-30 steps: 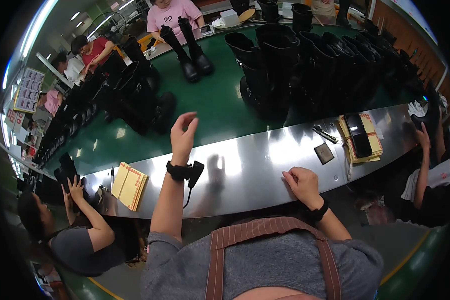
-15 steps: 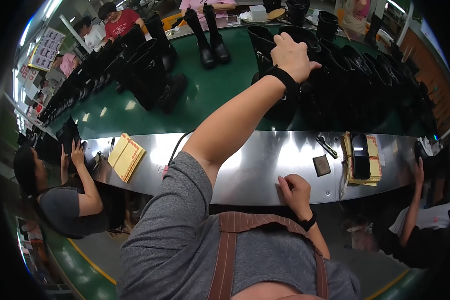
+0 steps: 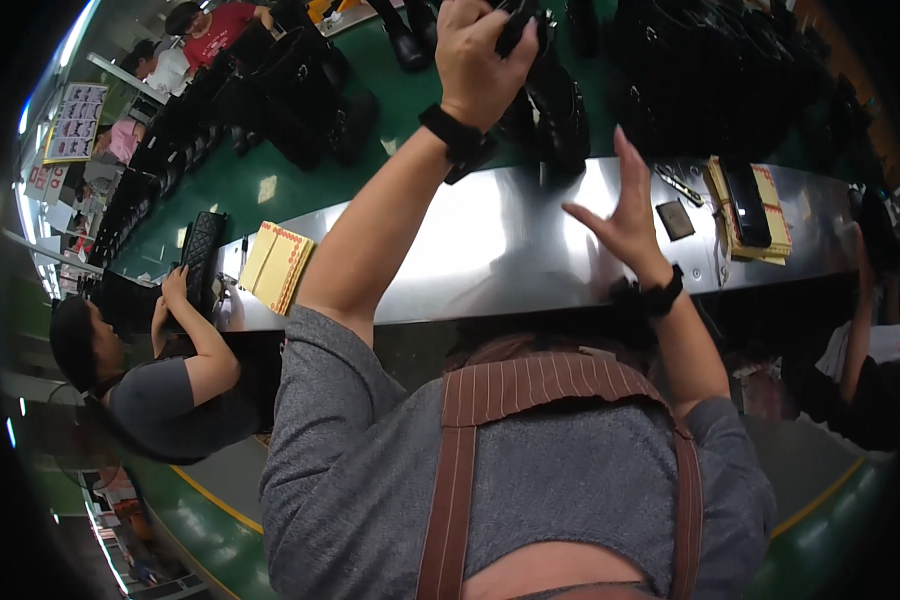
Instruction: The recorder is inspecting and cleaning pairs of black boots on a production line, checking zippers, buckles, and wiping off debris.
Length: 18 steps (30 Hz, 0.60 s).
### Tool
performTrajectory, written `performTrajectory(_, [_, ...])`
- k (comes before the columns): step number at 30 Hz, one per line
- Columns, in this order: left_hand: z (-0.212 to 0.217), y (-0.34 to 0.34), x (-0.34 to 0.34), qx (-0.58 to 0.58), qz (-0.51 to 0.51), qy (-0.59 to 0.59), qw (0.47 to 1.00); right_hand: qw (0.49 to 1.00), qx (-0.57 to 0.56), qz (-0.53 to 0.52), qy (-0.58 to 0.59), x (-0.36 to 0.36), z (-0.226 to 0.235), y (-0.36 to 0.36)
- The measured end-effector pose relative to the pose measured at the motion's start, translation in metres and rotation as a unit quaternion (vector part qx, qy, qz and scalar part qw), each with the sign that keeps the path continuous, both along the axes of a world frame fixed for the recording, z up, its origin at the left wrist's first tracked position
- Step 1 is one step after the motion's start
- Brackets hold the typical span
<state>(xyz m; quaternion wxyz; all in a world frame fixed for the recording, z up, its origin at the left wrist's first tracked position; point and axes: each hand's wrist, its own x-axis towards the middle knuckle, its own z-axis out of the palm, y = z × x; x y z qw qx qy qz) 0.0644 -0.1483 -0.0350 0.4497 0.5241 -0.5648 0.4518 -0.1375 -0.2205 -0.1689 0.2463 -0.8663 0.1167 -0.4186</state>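
Note:
My left hand reaches far over the green belt and is closed on the top of black boots. Their feet hang toward the metal table edge, and I cannot tell how many boots the grip takes in. Lower and to the right, my right hand hovers above the metal ledge, thumb and fingers spread, holding nothing. It is apart from the boots, near a small brown square block.
Black boots crowd the belt at right, others at left. Yellow card stacks lie on the ledge; a dark phone tops the right one, beside a slim tool. Co-workers sit on both sides, the left one handling a quilted black boot.
My left hand has taken hold of boots from the right-hand group and brought them leftward. My right hand has risen from the ledge's near edge and spread its fingers. The view has tilted downward.

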Motion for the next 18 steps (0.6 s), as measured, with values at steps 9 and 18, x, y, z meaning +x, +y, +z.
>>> performTrajectory(9, [0.051, 0.100, -0.076, 0.193, -0.002, 0.066, 0.979, 0.976, 0.181, 0.113, -0.032, 0.026, -0.006, 0.048])
performTrajectory(18, [0.018, 0.153, -0.052, 0.099, 0.139, 0.039, 0.985, 0.965, 0.198, -0.013, -0.171, -0.014, -0.010, 0.005])
